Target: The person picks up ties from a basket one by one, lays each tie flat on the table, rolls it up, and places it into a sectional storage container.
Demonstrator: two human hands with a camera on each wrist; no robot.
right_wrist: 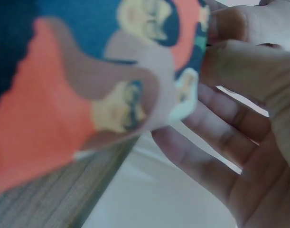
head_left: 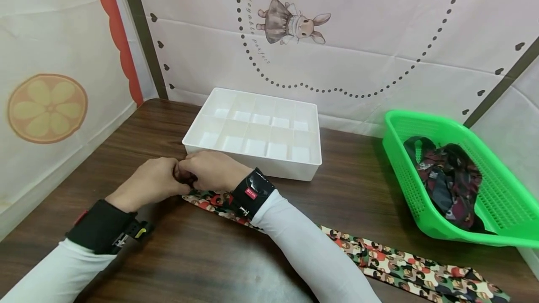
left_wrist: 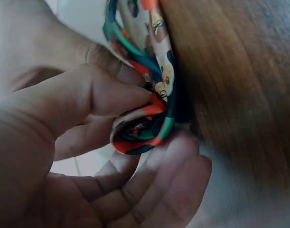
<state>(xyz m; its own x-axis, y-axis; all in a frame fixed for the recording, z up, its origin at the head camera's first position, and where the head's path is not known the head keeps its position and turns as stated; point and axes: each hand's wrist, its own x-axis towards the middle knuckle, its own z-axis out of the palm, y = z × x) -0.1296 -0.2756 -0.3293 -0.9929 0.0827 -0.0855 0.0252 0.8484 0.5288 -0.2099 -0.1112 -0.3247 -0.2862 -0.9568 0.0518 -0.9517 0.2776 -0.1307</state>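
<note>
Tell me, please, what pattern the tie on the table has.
The tie has small cartoon faces in red, green, cream and black; clearest in the head view.

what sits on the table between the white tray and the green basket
Nothing: in the head view the stretch between the white tray and the green basket is bare brown table. The patterned tie lies nearer the person.

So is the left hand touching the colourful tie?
Touching. The left wrist view shows the left hand with its thumb pressed on the rolled end of the tie, fingers curled beneath it.
</note>
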